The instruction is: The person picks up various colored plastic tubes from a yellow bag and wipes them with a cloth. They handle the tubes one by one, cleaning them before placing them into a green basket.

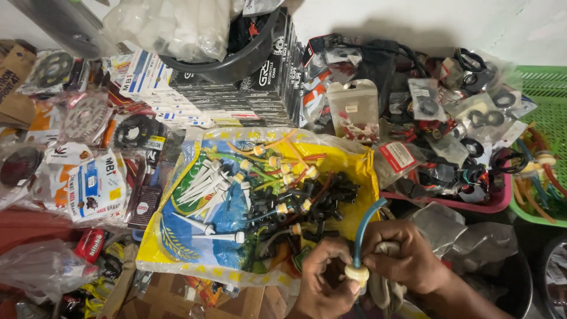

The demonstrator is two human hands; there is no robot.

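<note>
— At the bottom edge, near the middle, what do the two hands do?

— Both hands meet there, close together. The left hand (322, 277) comes up from below, with the fingers curled inward and the thumb pressed on a small cream-coloured plastic fitting (357, 273). The right hand (407, 260) enters from the lower right; its wrist bends inward and its fingers are closed around a thin blue tube (364, 227), just above the fitting.

— So both hands are closed?

— Yes, both are curled tight, not flat. The left one pinches the fitting and the right one grips the tube. Under the right palm there is also a pale cloth (384, 283); it seems to be held in the same hand, but I cannot tell this for sure.

— Where does the tube go?

— From the fitting it rises between the hands and then curves to the right, and its free end is above the right knuckles. The lower end sits in the fitting.

— What lies near the hands?

— Just above them lies a yellow and blue plastic sack (177, 230), spread flat. On it there are black rubber parts (307, 201), white plastic pegs (204, 186) and more coloured tubes with cream fittings (283, 165). Behind the sack stands a row of black boxes (260, 88), to the right is a pink tray (496, 204) full of small bagged parts, and a green basket (546, 88) is at the far right.
</note>
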